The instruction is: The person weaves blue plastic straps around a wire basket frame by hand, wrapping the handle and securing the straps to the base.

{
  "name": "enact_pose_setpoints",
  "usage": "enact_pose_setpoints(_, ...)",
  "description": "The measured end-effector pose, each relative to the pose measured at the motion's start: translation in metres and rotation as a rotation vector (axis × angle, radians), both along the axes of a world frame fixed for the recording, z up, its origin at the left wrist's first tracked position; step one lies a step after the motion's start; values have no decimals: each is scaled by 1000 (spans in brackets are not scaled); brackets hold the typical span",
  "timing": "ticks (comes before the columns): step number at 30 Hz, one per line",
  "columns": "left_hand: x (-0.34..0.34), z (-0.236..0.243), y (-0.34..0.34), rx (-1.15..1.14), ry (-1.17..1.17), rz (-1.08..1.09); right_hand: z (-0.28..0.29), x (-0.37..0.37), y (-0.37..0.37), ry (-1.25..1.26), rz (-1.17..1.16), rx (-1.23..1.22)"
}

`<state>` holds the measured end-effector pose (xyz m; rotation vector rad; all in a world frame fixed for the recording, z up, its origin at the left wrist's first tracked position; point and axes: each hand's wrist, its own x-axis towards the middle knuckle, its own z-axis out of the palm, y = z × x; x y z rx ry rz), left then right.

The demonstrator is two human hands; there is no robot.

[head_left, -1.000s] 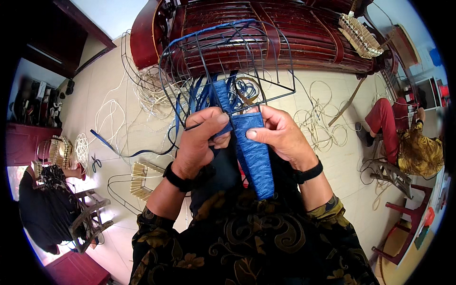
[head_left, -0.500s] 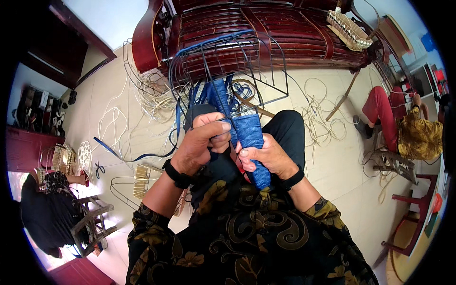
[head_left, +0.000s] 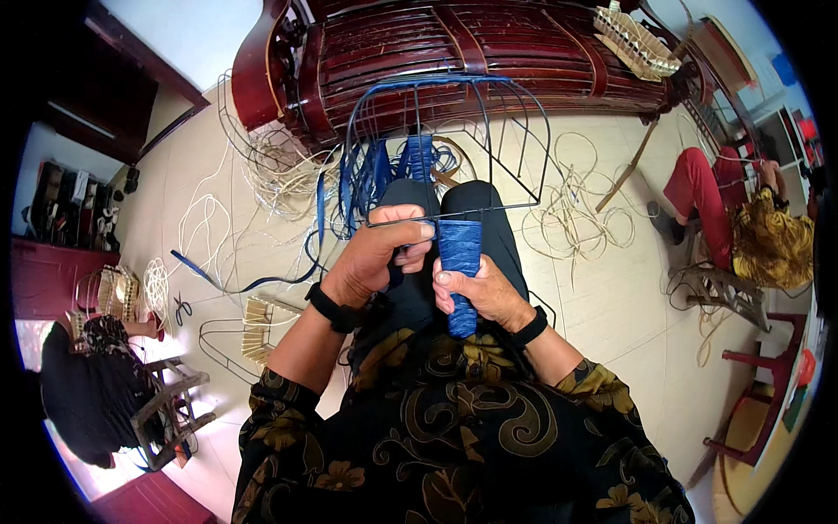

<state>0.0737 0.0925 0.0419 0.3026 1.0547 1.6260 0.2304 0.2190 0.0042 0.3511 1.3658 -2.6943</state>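
Observation:
A black wire basket frame (head_left: 489, 131), its far rim wrapped in blue strip, sits over my knees. From its near bar a tapering blue woven panel (head_left: 461, 236) reaches toward my lap. My right hand (head_left: 484, 293) is closed round this panel, thumb on top and fingers underneath. At the near bar, just left of the panel, my left hand (head_left: 375, 253) is closed with curled fingers, thumb and forefinger pinching the wire frame; whether a strip is also in them is hidden. Another blue woven section (head_left: 421, 157) shows beyond my knees, beside loose blue strips (head_left: 362, 179).
A dark red slatted bench (head_left: 393, 61) stands ahead, with a pale woven basket (head_left: 635, 44) on it. Pale cord coils (head_left: 576, 205) and scissors (head_left: 182, 309) lie on the floor. Two people sit nearby, one by a wooden stool (head_left: 166, 410) at left, another at right (head_left: 768, 236).
The wire frame has turned from its leftward tilt to nearly level and shifted right. The woven panel now points straighter toward me. Both hands keep their holds.

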Motion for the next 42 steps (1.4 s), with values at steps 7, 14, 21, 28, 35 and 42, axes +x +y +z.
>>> enact_pose_setpoints(7, -20, -14, -26, -84, 397, 29, -2, -14, 9, -19, 0, 125)
enact_pose_setpoints(14, -18, -10, -11, -227, 1099, 363, 5, -29, 27, -56, -130, -45)
enact_pose_setpoints(21, 43, -13, -20, -155, 1295, 634, 8, -30, 33, -110, -134, 236)
enact_pose_setpoints(28, 32, -32, 25, 86, 58, 431, 10, -40, 24, -134, -165, 545)
enact_pose_setpoints(35, 32, -31, 26, 234, -212, 408, 17, -46, 40, -130, -276, 446)
enact_pose_setpoints(42, 8, -28, 31, 370, -503, 321, 9, -57, 41, -43, -324, 589)
